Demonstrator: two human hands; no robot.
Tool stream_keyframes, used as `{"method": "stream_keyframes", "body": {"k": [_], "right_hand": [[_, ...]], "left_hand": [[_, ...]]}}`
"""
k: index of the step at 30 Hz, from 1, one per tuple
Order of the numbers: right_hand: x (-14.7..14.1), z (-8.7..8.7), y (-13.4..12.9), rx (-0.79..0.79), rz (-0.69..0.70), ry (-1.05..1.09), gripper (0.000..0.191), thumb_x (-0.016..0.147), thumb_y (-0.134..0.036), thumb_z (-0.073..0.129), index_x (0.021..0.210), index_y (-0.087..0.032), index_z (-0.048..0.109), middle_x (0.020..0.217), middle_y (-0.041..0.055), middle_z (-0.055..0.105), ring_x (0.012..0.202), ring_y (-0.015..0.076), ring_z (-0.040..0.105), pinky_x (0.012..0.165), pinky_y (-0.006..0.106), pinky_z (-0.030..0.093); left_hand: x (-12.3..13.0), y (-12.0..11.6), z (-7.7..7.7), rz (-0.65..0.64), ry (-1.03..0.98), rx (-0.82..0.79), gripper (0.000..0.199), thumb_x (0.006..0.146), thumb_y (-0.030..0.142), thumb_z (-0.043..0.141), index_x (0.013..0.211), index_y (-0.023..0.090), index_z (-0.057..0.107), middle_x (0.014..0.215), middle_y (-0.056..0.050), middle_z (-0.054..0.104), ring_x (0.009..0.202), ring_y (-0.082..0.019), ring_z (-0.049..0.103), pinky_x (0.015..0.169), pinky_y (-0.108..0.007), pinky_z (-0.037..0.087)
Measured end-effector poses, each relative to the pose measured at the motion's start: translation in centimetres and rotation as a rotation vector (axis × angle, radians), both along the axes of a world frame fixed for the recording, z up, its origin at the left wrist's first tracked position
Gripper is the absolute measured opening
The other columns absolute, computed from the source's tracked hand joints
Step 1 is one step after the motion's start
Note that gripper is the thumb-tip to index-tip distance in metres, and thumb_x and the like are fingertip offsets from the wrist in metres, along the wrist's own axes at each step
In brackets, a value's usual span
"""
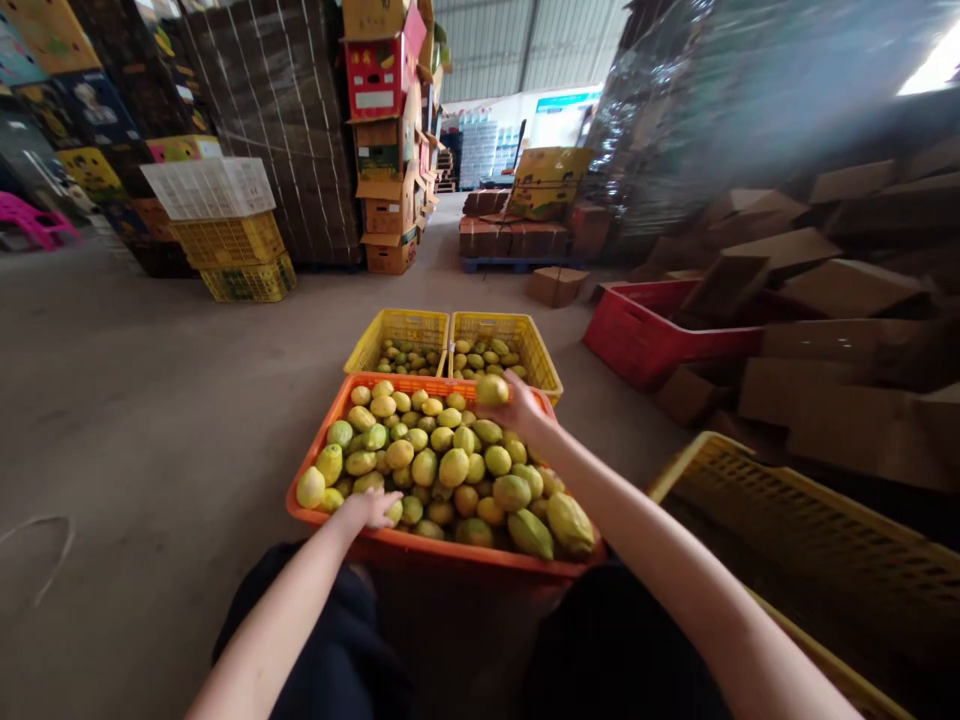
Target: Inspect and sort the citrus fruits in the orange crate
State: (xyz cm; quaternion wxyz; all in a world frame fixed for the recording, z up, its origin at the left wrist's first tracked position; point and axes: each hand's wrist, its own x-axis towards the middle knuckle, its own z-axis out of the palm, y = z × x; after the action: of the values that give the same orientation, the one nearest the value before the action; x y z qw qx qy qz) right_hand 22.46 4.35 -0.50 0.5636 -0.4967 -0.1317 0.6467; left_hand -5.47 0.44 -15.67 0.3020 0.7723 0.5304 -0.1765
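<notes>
A wide orange crate (pixel 442 543) in front of me is heaped with oval yellow-green fruit (pixel 453 467), which look like lemons or a similar kind. Over the far right part of the crate, my right hand (pixel 517 402) is closed on one yellow-green fruit (pixel 492 390), raised above the heap. My left hand (pixel 375 508) is low at the crate's near left, with its fingers around a yellow-green fruit (pixel 394 512) among the others. Larger fruit (pixel 570 524) lie in the near right corner.
Beyond the orange crate stand two yellow crates, left (pixel 361 344) and right (pixel 541 352), with similar fruit inside. At right are a yellow crate (pixel 795 490), a red crate (pixel 637 340) and loose cardboard (pixel 840 395). Stacked crates (pixel 229 240) and boxes (pixel 386 190) stand farther back.
</notes>
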Motion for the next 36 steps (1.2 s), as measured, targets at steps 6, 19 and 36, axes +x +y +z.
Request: {"method": "stream_keyframes", "body": {"k": [6, 19, 36], "right_hand": [[2.5, 1.9, 2.5, 0.010, -0.019, -0.147, 0.018, 0.088, -0.016, 0.057, 0.105, -0.016, 0.065, 0.082, 0.0067, 0.069, 0.062, 0.0189, 0.067, 0.056, 0.031, 0.059], [-0.5, -5.9, -6.4, -0.079, 0.275, -0.207, 0.011, 0.090, -0.017, 0.055, 0.089, -0.019, 0.066, 0.078, 0.0034, 0.072, 0.063, 0.0168, 0.069, 0.059, 0.028, 0.056], [0.7, -3.5, -5.7, -0.201, -0.009, 0.198, 0.012, 0.089, -0.033, 0.063, 0.094, -0.022, 0.061, 0.074, 0.0034, 0.067, 0.062, 0.0164, 0.064, 0.044, 0.021, 0.052]], "left_hand": [[0.2, 0.2, -0.6, 0.075, -0.052, 0.041, 0.073, 0.066, 0.034, 0.081, 0.133, 0.017, 0.059, 0.138, -0.023, 0.061, 0.134, -0.042, 0.052, 0.110, -0.050, 0.040], [2.7, 1.2, 4.3, 0.257, -0.269, 0.178, 0.043, 0.081, 0.049, 0.068, 0.108, 0.016, 0.069, 0.113, -0.015, 0.073, 0.114, -0.034, 0.065, 0.099, -0.043, 0.048], [7.9, 1.8, 3.9, 0.211, -0.262, 0.247, 0.020, 0.079, 0.019, 0.074, 0.097, 0.016, 0.069, 0.118, -0.014, 0.070, 0.121, -0.034, 0.061, 0.109, -0.046, 0.042]]}}
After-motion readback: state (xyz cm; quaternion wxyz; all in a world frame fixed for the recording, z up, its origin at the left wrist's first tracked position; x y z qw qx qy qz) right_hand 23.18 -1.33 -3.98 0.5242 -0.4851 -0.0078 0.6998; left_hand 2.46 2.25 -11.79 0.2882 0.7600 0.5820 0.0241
